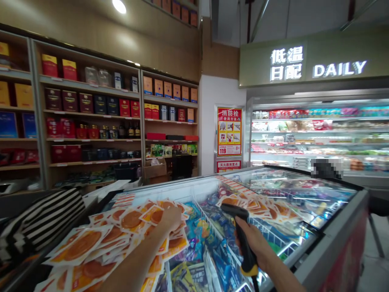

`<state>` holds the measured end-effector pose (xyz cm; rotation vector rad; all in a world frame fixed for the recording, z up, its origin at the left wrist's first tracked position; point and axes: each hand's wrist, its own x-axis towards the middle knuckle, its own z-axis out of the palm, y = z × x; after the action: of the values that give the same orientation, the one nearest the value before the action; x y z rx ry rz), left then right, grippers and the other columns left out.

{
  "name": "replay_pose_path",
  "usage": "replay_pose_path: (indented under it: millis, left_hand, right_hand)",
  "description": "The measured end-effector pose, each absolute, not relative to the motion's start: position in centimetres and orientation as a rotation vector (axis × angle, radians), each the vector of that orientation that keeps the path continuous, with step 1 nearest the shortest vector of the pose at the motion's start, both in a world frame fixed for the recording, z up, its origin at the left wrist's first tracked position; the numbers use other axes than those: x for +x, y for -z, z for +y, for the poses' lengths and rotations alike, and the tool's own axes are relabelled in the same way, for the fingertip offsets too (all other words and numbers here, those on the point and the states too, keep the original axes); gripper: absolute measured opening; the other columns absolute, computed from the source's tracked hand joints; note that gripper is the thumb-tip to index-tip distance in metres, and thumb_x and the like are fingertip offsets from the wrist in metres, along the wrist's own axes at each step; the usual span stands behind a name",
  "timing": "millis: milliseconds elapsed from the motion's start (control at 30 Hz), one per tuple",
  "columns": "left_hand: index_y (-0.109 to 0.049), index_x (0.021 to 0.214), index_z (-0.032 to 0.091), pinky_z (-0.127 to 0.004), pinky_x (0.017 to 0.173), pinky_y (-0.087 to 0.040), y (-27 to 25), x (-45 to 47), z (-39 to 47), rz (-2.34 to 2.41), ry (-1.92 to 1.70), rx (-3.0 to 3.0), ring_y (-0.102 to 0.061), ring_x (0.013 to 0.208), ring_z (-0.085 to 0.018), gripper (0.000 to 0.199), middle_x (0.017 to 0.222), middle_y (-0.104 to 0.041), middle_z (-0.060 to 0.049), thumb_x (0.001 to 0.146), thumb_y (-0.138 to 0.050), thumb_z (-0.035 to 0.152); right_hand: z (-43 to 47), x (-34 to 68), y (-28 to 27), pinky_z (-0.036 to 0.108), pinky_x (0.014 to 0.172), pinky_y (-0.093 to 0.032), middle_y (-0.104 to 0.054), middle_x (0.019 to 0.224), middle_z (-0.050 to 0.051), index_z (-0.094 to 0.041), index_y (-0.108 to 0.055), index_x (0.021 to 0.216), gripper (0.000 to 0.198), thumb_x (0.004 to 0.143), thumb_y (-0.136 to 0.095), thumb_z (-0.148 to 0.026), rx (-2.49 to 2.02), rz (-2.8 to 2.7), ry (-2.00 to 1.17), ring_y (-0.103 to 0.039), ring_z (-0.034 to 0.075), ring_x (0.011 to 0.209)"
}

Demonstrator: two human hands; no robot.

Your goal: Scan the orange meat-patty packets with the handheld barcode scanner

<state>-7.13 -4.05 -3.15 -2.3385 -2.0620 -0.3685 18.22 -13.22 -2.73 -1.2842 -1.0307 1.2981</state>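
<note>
Two hands work over an open chest freezer. The left hand (170, 219) lies palm-down on a heap of flat packets (127, 227), its fingers (179, 213) pressed onto the top ones; whether they pinch a packet or only rest on it cannot be told. The right hand (253, 243) is clenched round the grip of a black barcode scanner (240, 233), whose head points away over the freezer and whose yellow butt shows below the fist.

By the look of it, the step in hand is scanning stock: one hand steadies or sorts a packet, the other brings the reader to bear. The next move would call for turning a packet so its barcode faces the scanner's head, and the film is glossy, so glare may matter.

The packets are thin, slick and square-edged, white with round orange-red discs printed or showing through, overlapping loosely like fanned cards. Beside them, past a white wire divider (209, 227), lie crinkled blue bags (197, 247). The freezer (334, 227) has a grey metal rim and sliding glass lids. A striped sleeve (45, 219) of another person shows at the left edge; wooden shelves (91, 117) of boxes stand behind.
</note>
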Motion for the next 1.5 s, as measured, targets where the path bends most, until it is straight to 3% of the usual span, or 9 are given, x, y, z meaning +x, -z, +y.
replay_pose_path:
  millis: [233,433,633,833,1033,1367,1500]
  left_hand:
    - [-0.054,0.076,0.017,-0.03,0.066,-0.04,0.5,-7.2,-0.6,-2.087,1.011,-2.274,-0.056,0.077,-0.021,0.015,0.074,-0.061,-0.006,0.064,-0.045,0.018]
    - [-0.053,0.074,0.014,-0.021,0.049,-0.039,-0.4,-5.0,2.0,-2.084,1.581,-2.343,-0.053,0.054,-0.01,0.011,0.06,-0.056,0.001,0.066,-0.045,0.014]
    - [-0.053,0.072,0.015,-0.017,0.045,-0.038,0.3,-2.1,2.7,-2.066,1.913,-2.414,-0.052,0.051,-0.009,0.013,0.054,-0.054,0.004,0.063,-0.045,0.009]
    - [-0.052,0.077,0.013,-0.019,0.048,-0.04,0.9,-0.3,3.4,-2.107,1.934,-2.475,-0.051,0.054,-0.008,0.008,0.059,-0.052,0.004,0.071,-0.047,0.015]
    - [-0.051,0.091,0.012,-0.027,0.059,-0.045,1.8,0.7,4.1,-2.123,1.817,-2.545,-0.053,0.067,-0.01,0.025,0.082,-0.055,-0.002,0.078,-0.042,0.031]
    - [-0.056,0.089,0.016,-0.025,0.071,-0.042,3.1,4.3,5.3,-1.908,1.791,-2.434,-0.055,0.08,-0.014,0.026,0.081,-0.062,0.0,0.075,-0.035,0.017]
    - [-0.055,0.093,0.016,-0.028,0.08,-0.039,5.0,7.1,5.3,-1.849,1.721,-2.477,-0.052,0.09,-0.015,0.03,0.094,-0.061,-0.002,0.074,-0.033,0.015]
  right_hand:
    - [-13.8,18.9,2.1,0.021,0.032,-0.035,-0.047,0.039,-0.003,-0.016,-0.046,0.059,0.036,0.066,-0.045,-0.051,-1.256,-1.02,-1.287,-0.041,0.008,0.031]
    - [-14.0,18.8,2.0,0.021,0.032,-0.035,-0.046,0.037,-0.002,-0.015,-0.047,0.055,0.041,0.066,-0.042,-0.054,-1.312,-1.06,-1.254,-0.04,0.007,0.029]
    - [-13.9,19.0,2.2,0.021,0.032,-0.036,-0.047,0.038,-0.002,-0.015,-0.047,0.058,0.04,0.065,-0.044,-0.054,-1.261,-1.081,-1.298,-0.04,0.007,0.03]
    - [-13.2,19.5,3.2,0.021,0.032,-0.037,-0.048,0.04,-0.002,-0.015,-0.048,0.059,0.04,0.064,-0.043,-0.055,-1.268,-1.095,-1.3,-0.041,0.007,0.031]
    - [-12.8,19.2,3.1,0.021,0.031,-0.036,-0.049,0.045,-0.003,-0.017,-0.047,0.064,0.038,0.064,-0.045,-0.054,-1.235,-1.043,-1.294,-0.041,0.007,0.033]
    - [-12.4,22.9,2.0,0.021,0.033,-0.035,-0.045,0.037,-0.003,-0.016,-0.046,0.056,0.037,0.065,-0.046,-0.052,-1.344,-0.896,-1.175,-0.041,0.008,0.031]
    - [-12.5,24.9,2.0,0.021,0.033,-0.035,-0.046,0.039,-0.003,-0.016,-0.046,0.057,0.035,0.063,-0.049,-0.051,-1.369,-0.802,-1.094,-0.041,0.008,0.031]
